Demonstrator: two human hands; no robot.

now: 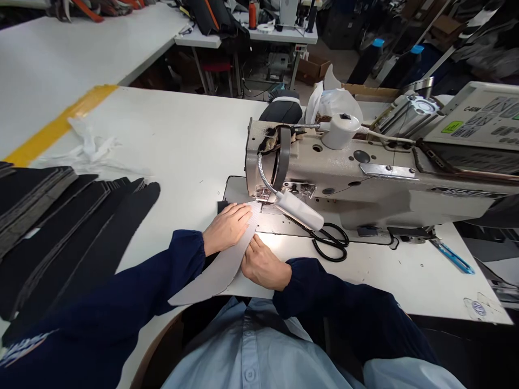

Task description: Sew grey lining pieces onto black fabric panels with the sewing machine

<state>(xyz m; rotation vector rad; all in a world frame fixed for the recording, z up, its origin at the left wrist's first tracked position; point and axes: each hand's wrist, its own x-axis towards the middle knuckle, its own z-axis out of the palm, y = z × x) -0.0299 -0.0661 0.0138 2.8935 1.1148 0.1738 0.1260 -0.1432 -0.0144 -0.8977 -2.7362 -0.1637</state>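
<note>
A long, curved light-grey fabric panel [217, 274] runs from the table's front edge up to the needle area of a sewing machine [279, 156]. My left hand [228, 228] lies flat on its upper part, fingers stretched toward the presser foot. Some dark material shows beneath the panel. Lower down, my right hand [265, 263] is closed on the panel's right edge, thumb and fingers pinched together. The needle itself is too small to make out. Black-handled scissors [343, 246] lie right of my hands, their blades partly under the machine's white lamp [302, 210].
Stacked dark fabric pieces [93, 232] cover the table's left side, with crumpled white scraps [91, 140] behind them. A blue cutter [453, 256] lies at the far right. The machine's arm and control panel [478, 121] take up the right side. Another worktable [284, 35] stands behind.
</note>
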